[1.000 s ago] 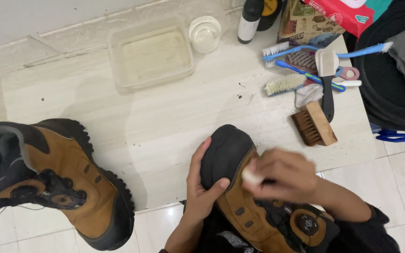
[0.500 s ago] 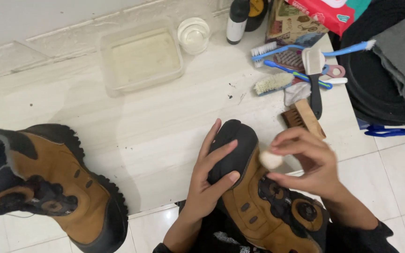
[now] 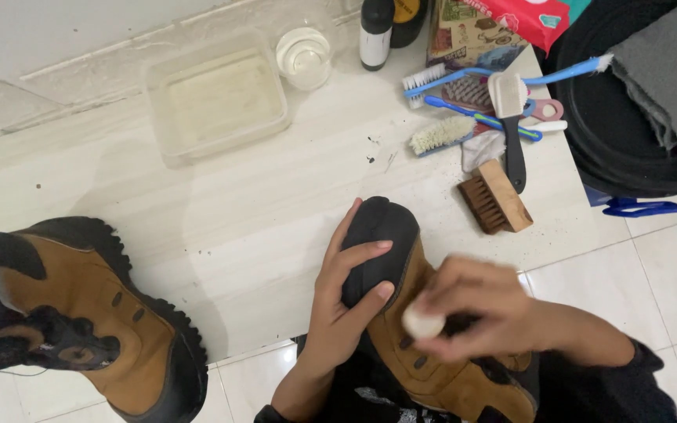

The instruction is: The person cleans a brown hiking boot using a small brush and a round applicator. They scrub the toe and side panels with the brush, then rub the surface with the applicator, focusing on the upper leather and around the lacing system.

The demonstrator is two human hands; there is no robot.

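Boot (image 3: 432, 345), tan with a black toe cap, sat in the person's lap at the near edge of the pale mat (image 3: 276, 204) laid on the tiled floor. The left hand (image 3: 346, 305) was wrapped around the toe cap, fingers spread over the black rubber, steadying it. The right hand (image 3: 487, 313) was pinched shut on a small white eraser-like block (image 3: 421, 323), pressed against the tan upper just behind the toe; the hand was blurred. Judging by this, the rubbing of the upper was under way near the front, and how much of the rest had been treated could not be told. The second boot (image 3: 80, 313) lay on its side at the left, well apart and untouched by either hand.

Farther back on the mat stood a clear tub of cloudy water (image 3: 217, 98), a small glass bowl (image 3: 304, 56) and a dark bottle (image 3: 375, 35). To the right lay a cluster of brushes (image 3: 479, 117) and a wooden-backed brush (image 3: 497, 197), with dark crumbs (image 3: 378, 153) scattered between them and the held boot. Nothing lay between the hands and the boot.
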